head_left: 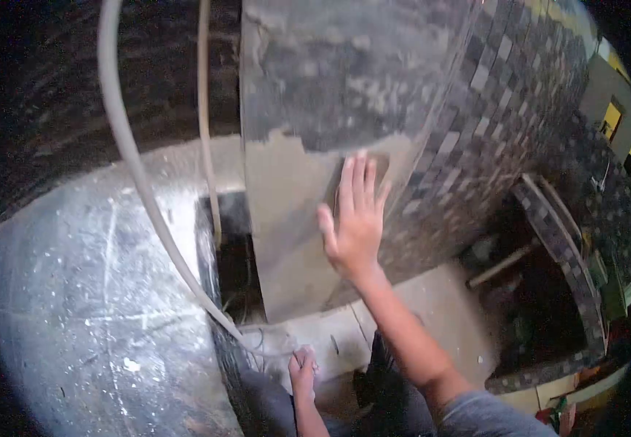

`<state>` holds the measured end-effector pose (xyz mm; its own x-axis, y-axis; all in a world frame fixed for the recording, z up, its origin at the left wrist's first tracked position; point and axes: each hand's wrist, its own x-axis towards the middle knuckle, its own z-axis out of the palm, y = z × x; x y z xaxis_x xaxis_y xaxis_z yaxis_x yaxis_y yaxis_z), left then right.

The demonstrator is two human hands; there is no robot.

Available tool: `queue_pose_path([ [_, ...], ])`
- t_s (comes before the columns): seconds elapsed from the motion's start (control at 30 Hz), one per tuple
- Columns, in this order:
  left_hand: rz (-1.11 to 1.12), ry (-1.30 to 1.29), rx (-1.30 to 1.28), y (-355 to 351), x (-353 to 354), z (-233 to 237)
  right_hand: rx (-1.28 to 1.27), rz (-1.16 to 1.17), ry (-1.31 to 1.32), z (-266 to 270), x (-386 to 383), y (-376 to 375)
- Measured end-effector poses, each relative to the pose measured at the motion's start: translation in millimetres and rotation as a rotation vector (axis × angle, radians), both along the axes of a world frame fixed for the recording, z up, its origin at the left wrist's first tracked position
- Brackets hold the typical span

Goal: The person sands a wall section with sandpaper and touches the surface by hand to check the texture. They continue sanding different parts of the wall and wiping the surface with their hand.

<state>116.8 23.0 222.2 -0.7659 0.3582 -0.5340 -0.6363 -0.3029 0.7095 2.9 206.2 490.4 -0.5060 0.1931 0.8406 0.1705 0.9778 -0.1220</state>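
My right hand (355, 233) is raised, fingers stretched out and palm towards the upright panel (286, 218). Its fingertips lie at or close to the panel's surface; firm contact is hard to judge. The panel's lower part is smooth and tan, while above a ragged edge it is patchy dark grey. Low in the view, near my legs, my left hand (303, 368) is closed around the end of a pale hose (144, 182). The hose curves down from the top left. What lies inside the left fist is partly hidden.
To the left is a shiny, speckled grey surface (104, 320). A thinner hose (204, 95) hangs beside the panel, above a dark gap (237, 269). Mosaic tiling (475, 131) covers the wall at right. A dark curved recess (548, 298) and a pale floor (446, 298) lie below.
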Motion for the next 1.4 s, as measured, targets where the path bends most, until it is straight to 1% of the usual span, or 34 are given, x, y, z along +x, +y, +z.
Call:
queue_pose_path([
  [0.07,0.012,-0.065,0.031,2.5,-5.9,-5.5,0.033,-0.024,-0.046,1.0,-0.1,0.1],
  [0.1,0.032,0.062,-0.007,3.8,-4.4,-15.2,0.027,-0.017,-0.034,8.4,-2.8,-2.0],
  [0.13,0.01,0.038,0.015,4.8,-2.4,-23.8,0.017,0.007,-0.027,9.3,-5.4,-5.4],
  [0.2,-0.035,-0.008,0.044,-0.4,1.2,-24.1,-0.012,0.054,-0.007,14.0,-7.9,-14.9],
  [0.23,-0.042,0.03,0.016,-3.2,-0.2,-22.6,0.052,0.097,-0.028,-3.2,-11.6,-15.4],
  [0.33,-0.038,0.11,-0.034,2.9,-9.5,-12.6,0.318,0.074,-0.033,-29.6,-20.2,4.5],
  [0.4,-0.051,0.093,-0.076,1.9,-6.1,5.9,0.169,0.199,0.021,-12.8,-18.8,-2.4],
  [0.43,-0.066,0.138,-0.04,1.2,-4.7,5.7,0.116,0.251,0.027,-7.5,-15.4,-8.5],
  [0.47,-0.057,0.104,-0.048,1.1,-2.1,-4.8,0.062,0.3,0.038,-4.5,-13.4,-12.1],
  [0.5,-0.044,0.081,-0.052,2.2,-3.3,-16.6,0.181,0.459,-0.036,-19.8,-11.9,-7.4],
  [0.53,-0.028,0.059,-0.053,3.6,-6.1,-27.4,0.185,0.632,-0.179,-37.3,-2.6,-11.8],
  [0.57,0.045,0.015,-0.037,3.0,-6.1,-17.6,0.19,0.804,-0.325,-54.8,10.9,-19.3],
  [0.6,0.118,-0.028,-0.019,1.4,-4.5,-2.2,0.052,0.773,-0.804,-67.1,29.9,-25.3],
  [0.63,0.191,-0.069,0.0,1.3,-6.4,6.8,-0.174,0.922,-0.714,-113.9,46.0,-19.1],
  [0.67,0.221,-0.044,-0.009,0.8,-9.0,3.8,-0.491,0.925,-0.876,-123.9,64.7,-18.4],
  [0.7,0.248,-0.022,-0.019,0.8,-8.2,-4.1,-0.476,0.648,-1.042,-132.9,85.4,-19.1],
  [0.73,0.286,-0.003,-0.034,0.4,-9.0,-9.8,-0.558,0.589,-1.125,-128.3,101.8,-19.0],
  [0.77,0.264,0.069,-0.078,-3.6,-9.2,-10.6,-0.656,0.536,-1.208,-134.0,116.6,-19.0],
  [0.8,0.233,0.139,-0.127,-5.0,-10.3,-10.8,-0.681,0.577,-1.072,-170.7,131.5,-12.7],
  [0.83,0.182,0.203,-0.176,-4.2,-11.1,-9.7,-0.717,0.597,-0.934,-231.2,149.6,-3.5],
  [0.87,0.191,0.181,-0.209,-4.4,-6.1,-6.6,-0.786,0.538,-0.979,-274.9,167.3,8.7],
  [0.9,0.181,0.133,-0.136,0.6,-6.5,-2.0,-0.781,0.492,-1.128,-305.3,163.7,20.2],
  [0.93,0.172,0.081,-0.065,5.6,-6.3,2.0,-0.764,0.47,-1.262,-332.4,166.2,22.1],
  [0.97,0.122,0.075,-0.051,9.1,-10.0,0.8,-0.751,0.486,-1.34,-350.3,162.7,20.0],
  [1.0,0.063,0.156,-0.044,13.8,-8.2,-0.7,-0.717,0.512,-1.316,-329.8,159.1,11.6],
  [1.03,0.031,0.128,-0.097,16.6,-8.1,2.5,-0.765,0.461,-1.3,-289.1,162.2,1.6],
  [1.13,-0.126,0.227,-0.22,19.9,0.8,8.4,-0.694,0.729,-1.34,-348.7,152.5,-10.2],
  [1.17,-0.158,0.228,-0.305,18.8,4.7,15.5,-0.722,0.719,-1.317,-331.3,155.6,-10.3],
  [1.2,-0.157,0.258,-0.326,14.9,4.5,9.1,-0.747,0.706,-1.292,-291.5,158.2,-2.4],
  [1.23,-0.159,0.289,-0.342,13.5,1.4,-3.4,-0.769,0.686,-1.266,-267.9,159.2,2.7],
  [1.27,-0.165,0.326,-0.355,15.2,-1.6,-9.9,-0.797,0.697,-1.189,-269.1,155.3,3.7],
  [1.3,-0.178,0.359,-0.405,18.7,4.8,10.2,-0.826,0.694,-1.114,-270.0,152.3,7.6],
  [1.33,-0.168,0.321,-0.367,20.9,8.8,20.1,-0.859,0.681,-1.036,-271.3,152.0,10.6],
  [1.4,-0.203,0.351,-0.398,15.4,3.7,-1.8,-1.034,0.744,-0.914,-254.0,159.4,16.6],
])
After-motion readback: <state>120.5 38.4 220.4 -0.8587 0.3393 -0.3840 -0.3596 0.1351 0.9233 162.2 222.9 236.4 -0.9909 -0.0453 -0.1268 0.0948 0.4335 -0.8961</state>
